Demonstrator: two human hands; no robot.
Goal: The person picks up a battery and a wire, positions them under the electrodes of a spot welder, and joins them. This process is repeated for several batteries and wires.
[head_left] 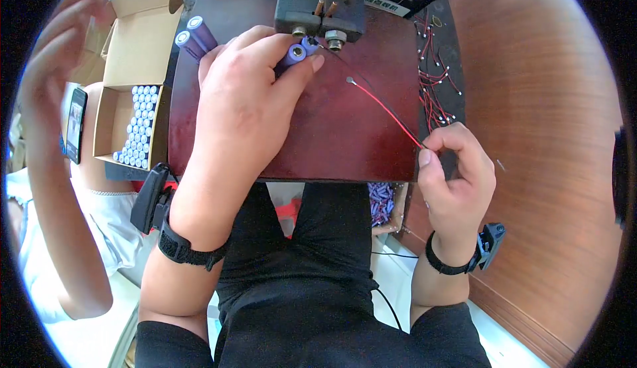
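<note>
My left hand [245, 96] is closed round a purple cylindrical battery cell [296, 53], with another purple cell [310, 44] against it. Both sit at the lower tips of a black block-shaped machine head [320, 13] carrying copper pins, probably a spot welder. Between thumb and fingers, my right hand [461, 169] pinches a red and black wire lead [387, 110]. Its black strand runs up to the cells, while the red strand ends loose in a small metal tab. Two more purple cells [198, 37] stand beside my left hand's outer fingers.
A dark red board [358, 149] lies under my hands. To its left is an open cardboard box [101, 126] of upright cells; on its right lie several wire leads [434, 102]. Below is a bin of purple cells [381, 203]. Another person's arm [56, 169] and a phone [77, 126] are far left.
</note>
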